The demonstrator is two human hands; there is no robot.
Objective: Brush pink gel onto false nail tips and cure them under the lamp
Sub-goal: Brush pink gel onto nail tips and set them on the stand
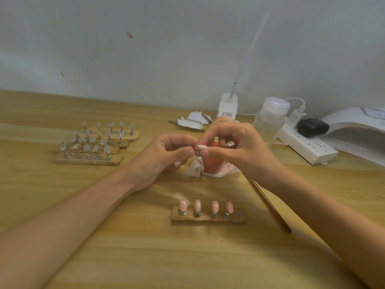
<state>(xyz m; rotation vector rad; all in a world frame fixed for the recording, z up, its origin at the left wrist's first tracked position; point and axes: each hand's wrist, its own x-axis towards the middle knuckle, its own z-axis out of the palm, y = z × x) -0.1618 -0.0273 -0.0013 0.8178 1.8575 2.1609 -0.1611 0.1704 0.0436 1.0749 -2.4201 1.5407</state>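
Behind the short wooden holder strip point(208, 219), the right hand point(235, 147) pinches a pale oval false nail tip point(201, 147) and the left hand point(163, 157) pinches what looks like its small metal peg point(195, 156), probably joining them for the strip's bare right-end slot. Four glossy pink nail tips point(197, 205) stand on the strip; the white domed curing lamp point(354, 132) waits far right of it.

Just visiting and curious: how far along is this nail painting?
Done: four pink tips stand on the near strip, whose fifth spot is bare. In hand: the left hand and right hand pinch a small piece between them, perhaps the fifth stand; too small to tell. The brush lies on the table. Left: the clear tips on the far strips look unpainted, and the lamp stands at the right.
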